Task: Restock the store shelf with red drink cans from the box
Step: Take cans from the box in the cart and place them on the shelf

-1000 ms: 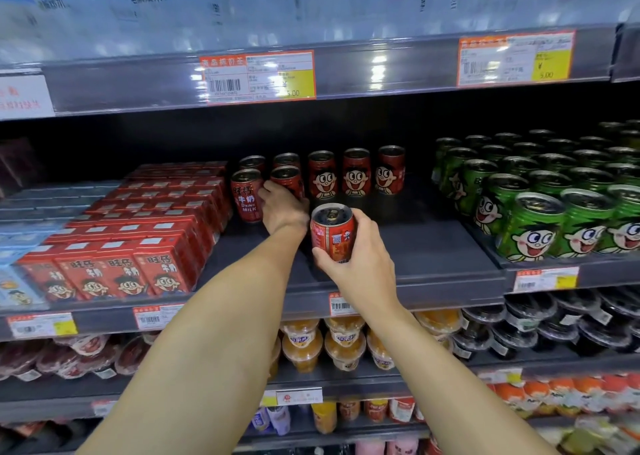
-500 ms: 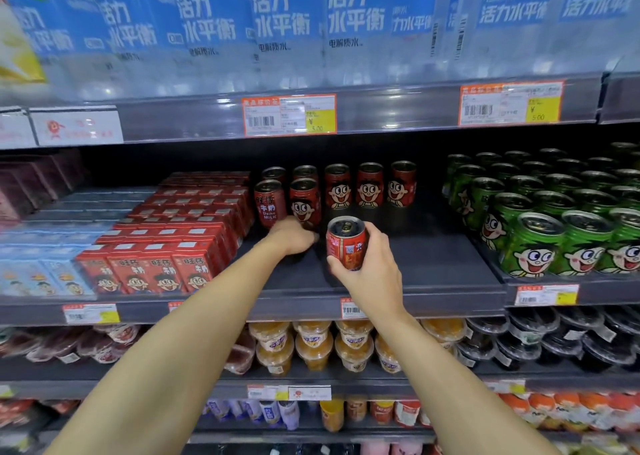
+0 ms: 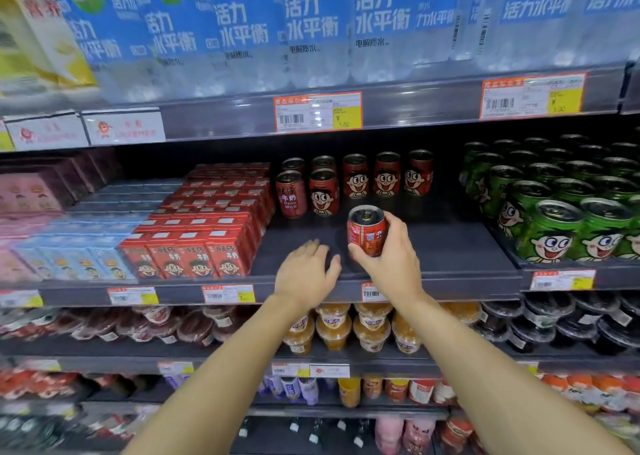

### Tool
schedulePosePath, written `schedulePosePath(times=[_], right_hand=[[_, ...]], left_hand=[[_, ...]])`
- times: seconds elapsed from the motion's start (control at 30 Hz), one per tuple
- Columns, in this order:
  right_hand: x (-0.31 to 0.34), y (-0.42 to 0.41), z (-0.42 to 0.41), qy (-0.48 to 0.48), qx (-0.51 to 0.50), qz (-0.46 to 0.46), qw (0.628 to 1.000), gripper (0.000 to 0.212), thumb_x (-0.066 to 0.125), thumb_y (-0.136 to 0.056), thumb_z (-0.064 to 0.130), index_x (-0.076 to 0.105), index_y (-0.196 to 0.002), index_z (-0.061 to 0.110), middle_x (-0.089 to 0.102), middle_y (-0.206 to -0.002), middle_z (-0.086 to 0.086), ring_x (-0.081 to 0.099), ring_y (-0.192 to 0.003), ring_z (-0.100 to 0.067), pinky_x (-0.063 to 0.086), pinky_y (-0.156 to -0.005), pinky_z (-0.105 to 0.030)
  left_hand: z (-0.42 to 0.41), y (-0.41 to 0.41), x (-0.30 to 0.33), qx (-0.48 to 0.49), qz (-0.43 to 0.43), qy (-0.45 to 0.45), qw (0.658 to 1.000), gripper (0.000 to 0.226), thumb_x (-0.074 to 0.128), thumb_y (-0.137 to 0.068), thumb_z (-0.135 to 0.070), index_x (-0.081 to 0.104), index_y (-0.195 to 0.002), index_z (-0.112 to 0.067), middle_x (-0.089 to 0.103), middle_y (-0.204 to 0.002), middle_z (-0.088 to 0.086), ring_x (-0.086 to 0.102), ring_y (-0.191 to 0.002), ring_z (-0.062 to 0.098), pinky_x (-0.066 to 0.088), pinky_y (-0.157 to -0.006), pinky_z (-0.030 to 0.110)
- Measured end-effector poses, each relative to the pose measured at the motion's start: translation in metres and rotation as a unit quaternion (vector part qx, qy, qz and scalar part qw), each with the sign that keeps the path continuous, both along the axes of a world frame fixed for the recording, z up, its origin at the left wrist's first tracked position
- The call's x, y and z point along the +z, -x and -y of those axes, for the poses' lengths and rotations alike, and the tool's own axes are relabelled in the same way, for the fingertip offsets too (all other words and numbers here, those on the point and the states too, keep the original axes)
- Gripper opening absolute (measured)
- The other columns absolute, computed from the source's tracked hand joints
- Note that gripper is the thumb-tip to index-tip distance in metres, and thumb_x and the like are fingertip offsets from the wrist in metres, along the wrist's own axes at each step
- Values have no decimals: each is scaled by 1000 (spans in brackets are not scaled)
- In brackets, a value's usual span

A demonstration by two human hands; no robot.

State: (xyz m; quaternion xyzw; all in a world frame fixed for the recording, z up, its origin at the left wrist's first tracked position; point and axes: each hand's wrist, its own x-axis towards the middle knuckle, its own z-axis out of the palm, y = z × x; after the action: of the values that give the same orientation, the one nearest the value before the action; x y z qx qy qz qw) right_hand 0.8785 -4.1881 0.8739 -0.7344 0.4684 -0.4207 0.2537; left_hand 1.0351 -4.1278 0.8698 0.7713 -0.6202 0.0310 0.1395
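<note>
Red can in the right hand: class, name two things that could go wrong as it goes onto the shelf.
The right hand holds the can tilted; set down so, it might topple. Pushed back carelessly, it could knock the standing cans just behind.

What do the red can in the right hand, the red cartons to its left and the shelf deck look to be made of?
Red can in the right hand: likely thin metal, going by its shiny silvery top with a pull tab; glossy printed wall.
Red cartons: apparently coated paperboard, with sharp folded edges and flat printed faces.
Shelf deck: probably painted metal; flat, dark grey, matte.
</note>
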Motion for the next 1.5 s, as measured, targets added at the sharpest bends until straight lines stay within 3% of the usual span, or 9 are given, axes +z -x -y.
schedulePosePath(times=[0.27,0.87,1.03,1.2,1.5], right_hand=[[5,1,-2,-15,-9,-34,999,83,76,-81,45,29,-146,26,46,-134,0,54,-120,-21,52,-94,-47],[18,-28,43,-26,-31,-17,999,74,79,-80,30,39,-140,15,51,-131,-10,56,-120,-30,48,-95,-41],[22,-41,66,-27,-28,-7,999,71,78,-81,24,40,-140,10,52,-132,-16,59,-116,-35,46,-88,-33],[18,-55,88,-32,-27,23,999,71,75,-83,37,40,-139,10,50,-136,-16,55,-119,-37,46,-93,-38],[21,-70,121,-66,-27,18,997,72,77,-81,28,39,-141,13,53,-137,-12,56,-122,-31,46,-99,-36]], left_hand=[[-3,4,-2,24,-5,45,999,51,38,-99,-46,56,-135,-14,48,-147,8,40,-138,20,32,-109,33],[-4,4,-5,33,-26,70,997,50,40,-98,-42,54,-138,-17,44,-150,2,37,-140,15,30,-111,28],[-4,4,-7,33,-22,72,997,50,39,-98,-43,53,-139,-17,44,-150,2,36,-140,14,30,-110,27],[-3,2,-8,27,-18,76,997,50,39,-98,-43,54,-137,-18,44,-150,3,36,-140,15,29,-111,26],[-4,2,-10,19,-17,98,995,49,38,-98,-44,54,-137,-19,43,-151,1,35,-141,13,28,-111,24]])
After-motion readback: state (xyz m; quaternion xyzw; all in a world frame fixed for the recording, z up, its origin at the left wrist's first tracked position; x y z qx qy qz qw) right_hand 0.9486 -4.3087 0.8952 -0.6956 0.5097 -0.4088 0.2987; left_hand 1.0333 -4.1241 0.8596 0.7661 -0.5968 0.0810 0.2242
